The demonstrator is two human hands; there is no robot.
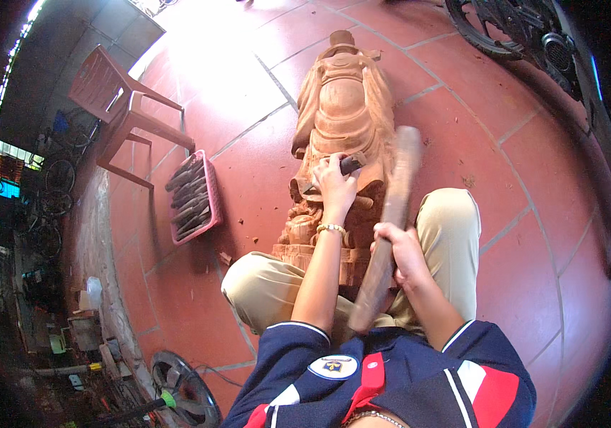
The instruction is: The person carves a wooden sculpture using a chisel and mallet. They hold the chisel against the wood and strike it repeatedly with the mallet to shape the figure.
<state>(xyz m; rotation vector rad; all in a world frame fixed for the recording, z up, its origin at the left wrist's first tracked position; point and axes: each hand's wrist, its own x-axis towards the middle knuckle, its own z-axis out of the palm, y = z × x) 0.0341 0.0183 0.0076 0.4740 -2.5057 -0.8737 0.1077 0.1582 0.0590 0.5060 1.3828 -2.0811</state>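
A carved wooden statue (342,100) of a robed figure lies on the floor in front of me, its base close to my crossed legs. My left hand (335,184) is closed around a dark-handled carving chisel (352,163) low on the statue's robe. The blade is hidden by my fingers and the carving, so I cannot tell whether it touches the wood. In my right hand (405,255) is a long wooden club (400,175), gripped toward its lower part. Motion blurs the club slightly; its upper end stands just right of the chisel handle.
A pink basket (214,192) filled with several dark-handled tools stands at the left, beside a reddish plastic chair (134,118). Wood chips (468,182) lie on the red tiles. A motorcycle (534,43) is at the upper right, a fan-like black wheel (184,389) at the lower left.
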